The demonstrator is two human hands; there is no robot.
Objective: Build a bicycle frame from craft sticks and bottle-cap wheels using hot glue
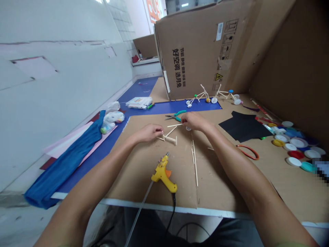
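Note:
My left hand (149,133) pinches the end of a small frame of glued wooden sticks (167,138) lying on the cardboard work surface (151,161). My right hand (194,121) holds a thin wooden stick (174,125) by one end, its far end reaching over the frame. Teal-handled pliers (177,116) lie just beyond my hands. A yellow hot glue gun (163,175) rests on its side nearer me, with a clear glue stick (138,212) running down past the table edge. Loose wooden sticks (195,163) lie to its right.
Two small stick-and-bottle-cap bicycle models (197,96) stand at the far edge beside a large cardboard box (195,51). On the right lie black paper (243,125), an orange ring (248,152) and several bottle caps (293,144). A blue cloth (64,161) lies left.

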